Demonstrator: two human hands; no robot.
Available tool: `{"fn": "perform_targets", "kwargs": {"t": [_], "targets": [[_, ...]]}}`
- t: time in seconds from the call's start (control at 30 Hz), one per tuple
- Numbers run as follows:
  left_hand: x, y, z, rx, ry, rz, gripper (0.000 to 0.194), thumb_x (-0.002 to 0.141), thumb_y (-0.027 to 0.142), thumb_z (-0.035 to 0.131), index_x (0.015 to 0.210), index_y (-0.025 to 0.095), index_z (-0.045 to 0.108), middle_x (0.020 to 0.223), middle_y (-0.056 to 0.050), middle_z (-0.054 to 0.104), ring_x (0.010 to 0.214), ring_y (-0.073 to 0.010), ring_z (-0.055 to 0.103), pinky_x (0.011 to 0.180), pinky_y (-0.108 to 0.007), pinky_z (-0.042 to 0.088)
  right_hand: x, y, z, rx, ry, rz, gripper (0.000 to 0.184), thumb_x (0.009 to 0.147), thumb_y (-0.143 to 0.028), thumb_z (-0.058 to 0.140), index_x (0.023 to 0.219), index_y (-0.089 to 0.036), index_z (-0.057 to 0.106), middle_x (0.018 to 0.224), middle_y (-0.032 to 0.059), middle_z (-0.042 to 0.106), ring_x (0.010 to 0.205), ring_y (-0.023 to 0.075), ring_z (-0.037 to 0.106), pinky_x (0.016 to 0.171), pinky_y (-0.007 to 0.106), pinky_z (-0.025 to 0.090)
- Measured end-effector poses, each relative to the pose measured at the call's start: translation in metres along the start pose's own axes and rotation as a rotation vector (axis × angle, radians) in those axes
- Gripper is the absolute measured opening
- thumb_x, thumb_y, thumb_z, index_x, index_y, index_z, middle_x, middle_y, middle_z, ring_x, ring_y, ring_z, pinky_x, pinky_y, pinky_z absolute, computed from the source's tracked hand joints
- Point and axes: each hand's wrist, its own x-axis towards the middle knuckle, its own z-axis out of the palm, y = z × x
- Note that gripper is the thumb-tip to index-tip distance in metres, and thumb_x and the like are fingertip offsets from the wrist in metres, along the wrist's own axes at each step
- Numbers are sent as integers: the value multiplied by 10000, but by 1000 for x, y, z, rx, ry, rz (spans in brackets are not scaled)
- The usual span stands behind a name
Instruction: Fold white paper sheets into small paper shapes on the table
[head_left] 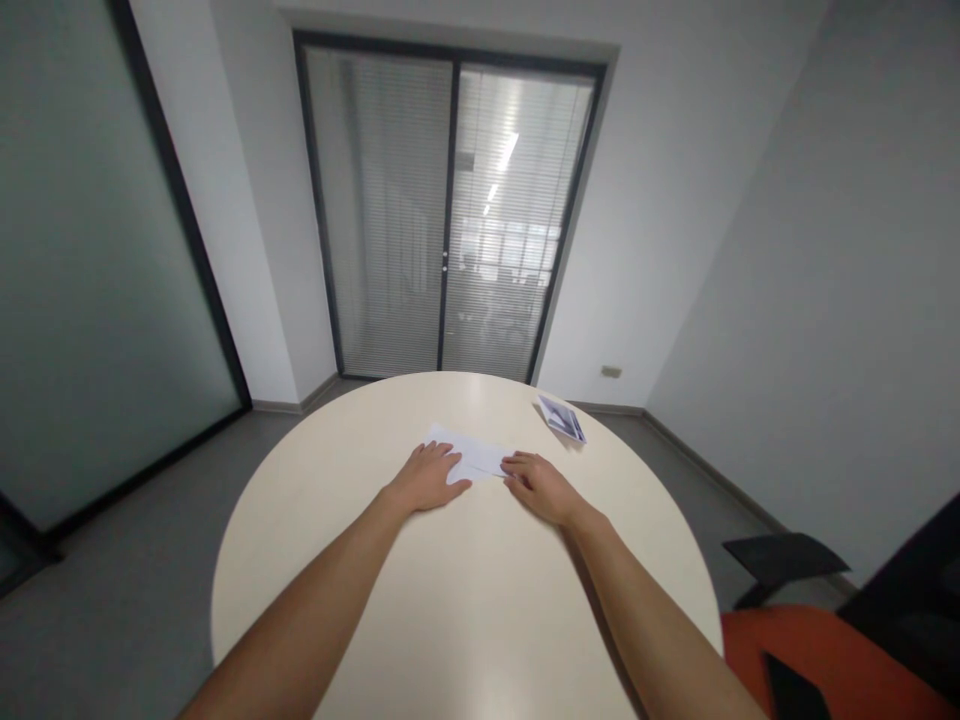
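Observation:
A white sheet of paper (476,456) lies near the middle of the round table, with a slanting line across its lower right that looks like a fold or a loose edge. My left hand (429,478) rests flat over the paper's left part, fingers spread and thumb pointing right. At the paper's right end is my right hand (541,487), its fingers close together and bent over the edge, the thumb just below them. That corner of the paper is hidden under the fingertips.
On the pale round table (457,600), a printed card or leaflet (562,419) lies near the far right edge. An orange chair (810,655) with black armrests stands at the lower right. Beyond the table are glass panels with blinds (390,210).

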Motion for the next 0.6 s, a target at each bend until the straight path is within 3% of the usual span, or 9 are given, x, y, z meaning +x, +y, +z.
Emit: {"fn": "perform_targets", "kwargs": {"t": [0.33, 0.5, 0.6], "targets": [[2, 4, -3, -59, 108, 75, 470, 956, 546, 465, 1175, 205, 703, 1272, -117, 684, 1201, -310, 603, 1047, -431, 440, 0, -6, -2, -9, 40, 67, 285, 909, -276, 600, 1146, -214, 747, 1160, 83, 743, 1102, 265, 648, 996, 392, 489], [1, 10, -9, -68, 94, 94, 497, 966, 568, 435, 1215, 219, 687, 1248, -94, 703, 1156, -298, 630, 1015, -417, 458, 0, -1, -2, -29, 39, 68, 285, 918, -203, 551, 1128, -216, 744, 1139, 70, 747, 1065, 245, 659, 970, 368, 494], [0, 9, -9, -79, 84, 83, 521, 932, 575, 500, 1265, 208, 663, 1274, -97, 695, 1169, -308, 630, 1022, -423, 459, -1, 3, -2, -41, 51, 100, 283, 959, -223, 503, 1117, -214, 737, 1135, 74, 746, 1045, 235, 668, 945, 358, 500]]}}
